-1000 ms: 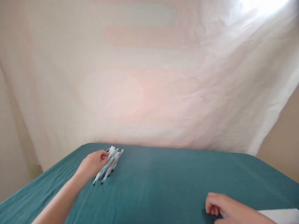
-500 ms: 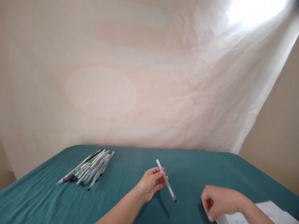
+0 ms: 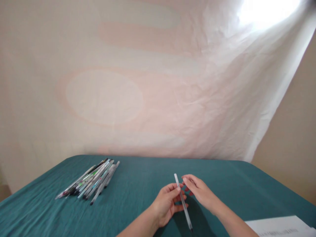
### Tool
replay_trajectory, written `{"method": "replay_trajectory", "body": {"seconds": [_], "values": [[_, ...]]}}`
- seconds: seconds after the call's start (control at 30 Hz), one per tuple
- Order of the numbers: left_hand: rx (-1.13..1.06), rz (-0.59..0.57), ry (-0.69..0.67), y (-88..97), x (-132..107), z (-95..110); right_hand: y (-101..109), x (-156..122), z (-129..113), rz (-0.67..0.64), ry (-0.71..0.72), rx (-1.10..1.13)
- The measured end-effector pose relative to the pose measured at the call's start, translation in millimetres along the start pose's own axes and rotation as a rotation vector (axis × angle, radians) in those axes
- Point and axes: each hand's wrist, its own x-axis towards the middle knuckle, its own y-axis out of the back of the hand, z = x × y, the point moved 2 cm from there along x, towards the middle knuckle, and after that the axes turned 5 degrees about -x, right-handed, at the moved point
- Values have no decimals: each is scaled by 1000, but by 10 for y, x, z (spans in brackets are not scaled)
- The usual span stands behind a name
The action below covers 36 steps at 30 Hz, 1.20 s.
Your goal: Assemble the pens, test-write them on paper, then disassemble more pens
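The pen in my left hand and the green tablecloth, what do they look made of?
Pen: probably plastic, smooth, judging by its pale, translucent-looking barrel. Tablecloth: likely fabric, matte, since soft wrinkles run across its left side; the fibre can't be told.

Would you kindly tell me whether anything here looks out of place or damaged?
Nothing stands out as spilled or damaged. The pile of pens is a bit uneven, and the left hand holds a single pen.

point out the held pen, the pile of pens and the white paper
Held pen (image 3: 184,205): head view, middle of the barrel.
Pile of pens (image 3: 95,180): head view, middle of the pile.
White paper (image 3: 278,224): head view, blank upper part.
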Motion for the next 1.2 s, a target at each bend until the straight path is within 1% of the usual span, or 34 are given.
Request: {"method": "replay_trajectory", "body": {"seconds": [0.03,0.1,0.13,0.2,0.33,0.43,0.57,0.77,0.87,1.03,1.2], "values": [[1,-25,14,-25,-22,-19,-109,15,41,32,-39,136],[11,-57,41,-62,-53,-60,-278,12,147,42,-132,336],[18,-64,53,-74,-60,-80,-330,-2,196,44,-169,393],[38,-75,76,-87,-65,-119,-378,-40,261,33,-198,444],[62,-67,97,-101,-59,-171,-363,-84,271,-2,-163,478],[42,-9,71,-105,-55,-179,-356,-83,252,-26,-135,509],[27,67,50,-85,-34,-171,-364,-81,238,-30,-75,490],[30,32,67,-65,-5,-146,-356,-78,223,15,-26,526],[64,39,93,-71,-16,-142,-348,-75,219,15,-14,505],[144,49,146,-86,-35,-141,-334,-88,205,24,-26,452],[192,56,150,-82,-23,-139,-324,-99,176,28,-35,477]]}}
